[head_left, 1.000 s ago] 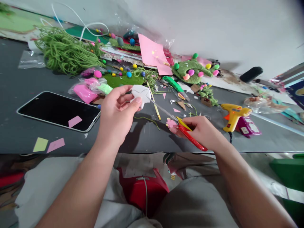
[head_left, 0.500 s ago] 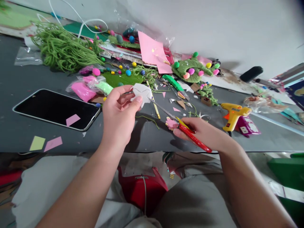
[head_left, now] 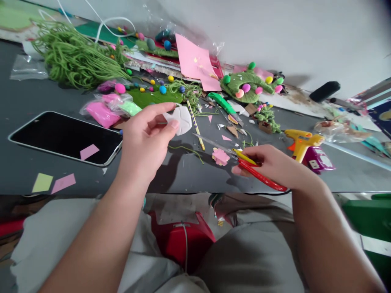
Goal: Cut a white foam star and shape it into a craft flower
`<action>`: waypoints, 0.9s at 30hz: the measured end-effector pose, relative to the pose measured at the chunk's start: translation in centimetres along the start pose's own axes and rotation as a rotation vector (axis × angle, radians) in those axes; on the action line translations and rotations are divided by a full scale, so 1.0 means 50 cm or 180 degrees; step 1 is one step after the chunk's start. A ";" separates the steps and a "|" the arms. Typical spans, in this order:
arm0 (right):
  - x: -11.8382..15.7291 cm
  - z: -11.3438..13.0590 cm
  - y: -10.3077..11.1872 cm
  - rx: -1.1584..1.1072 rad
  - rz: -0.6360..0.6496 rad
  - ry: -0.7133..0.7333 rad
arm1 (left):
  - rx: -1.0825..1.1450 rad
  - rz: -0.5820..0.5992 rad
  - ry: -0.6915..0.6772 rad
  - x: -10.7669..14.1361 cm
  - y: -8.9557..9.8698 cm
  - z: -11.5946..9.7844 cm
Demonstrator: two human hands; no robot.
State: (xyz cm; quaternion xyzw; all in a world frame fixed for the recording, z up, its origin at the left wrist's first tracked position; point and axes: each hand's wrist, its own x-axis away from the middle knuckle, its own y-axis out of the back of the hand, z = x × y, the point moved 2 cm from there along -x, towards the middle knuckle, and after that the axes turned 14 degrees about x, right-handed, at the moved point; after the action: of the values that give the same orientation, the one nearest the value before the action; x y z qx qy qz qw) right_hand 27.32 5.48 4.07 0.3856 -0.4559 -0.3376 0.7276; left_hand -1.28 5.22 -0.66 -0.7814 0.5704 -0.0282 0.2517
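Between thumb and fingers, my left hand pinches a small white paper cutout with lines drawn on it. My right hand grips scissors by their red and yellow handles. The blades point left toward the cutout, their tips just short of it. Below the blades, a pink paper flower with pale yellow edges lies on the grey table. A striped pencil and a strand of green yarn rest behind and beneath my left hand's side.
A phone with a pink scrap on it lies at left. Behind are green yarn, a pink sheet, a green cutter and paper scraps. A yellow glue gun stands at right beside a purple packet.
My right hand has drawn the scissors right, away from the white cutout, uncovering more of the pink flower. The cutout has turned a little in my left hand, which has shifted left.
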 end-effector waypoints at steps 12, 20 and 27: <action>0.000 -0.006 0.001 -0.0017 0.0116 0.0090 | -0.0218 0.0311 0.0321 0.010 -0.007 -0.005; -0.001 -0.004 -0.002 -0.0076 0.0158 0.0119 | -0.0166 0.0296 0.0347 0.007 -0.005 -0.001; -0.003 -0.004 -0.002 -0.0071 0.0307 0.0042 | -0.0148 0.0309 0.0347 0.006 -0.007 -0.002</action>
State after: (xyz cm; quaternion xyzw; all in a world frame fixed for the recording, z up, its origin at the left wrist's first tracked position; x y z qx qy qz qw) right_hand 27.44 5.60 3.88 0.3573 -0.4653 -0.3047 0.7503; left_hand -0.90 4.98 -0.49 -0.7558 0.6209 -0.0452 0.2031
